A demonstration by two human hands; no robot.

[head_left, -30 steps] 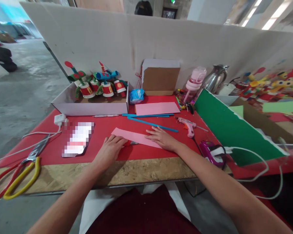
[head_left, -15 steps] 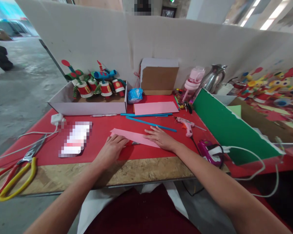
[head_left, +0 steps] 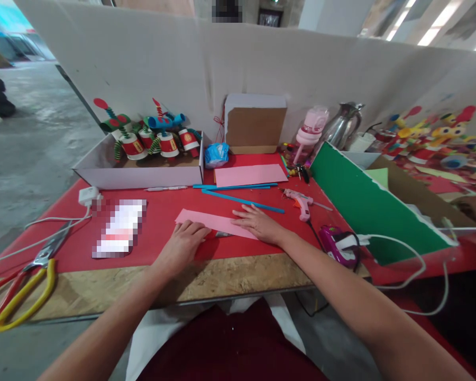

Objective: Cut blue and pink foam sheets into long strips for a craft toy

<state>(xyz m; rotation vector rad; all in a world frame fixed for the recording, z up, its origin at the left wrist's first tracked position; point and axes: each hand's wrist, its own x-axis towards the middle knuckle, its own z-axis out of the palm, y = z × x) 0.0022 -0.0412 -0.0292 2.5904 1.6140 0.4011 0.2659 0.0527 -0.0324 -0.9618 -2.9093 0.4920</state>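
Note:
A folded-looking strip of pink paper lies slantwise on the red table covering in front of me. At its left part, my left hand is closed on the lower edge, with fingers bent and thumb tucked in. Flat on the strip's right end rests my right hand, open with its fingers spread. Between the hands, a small grey piece shows just below the paper; its kind is unclear. Beyond the right fingers runs a thin blue strip.
Scissors and a phone lie left. A pink glue gun, a purple device with a white cable and a green-sided box stand right. Behind are pink sheets and a white box of cup figures.
Both hands keep their places on the pink strip, with hardly any movement. The whole view has shifted slightly. Something dark, perhaps part of a person, appears at the far right edge.

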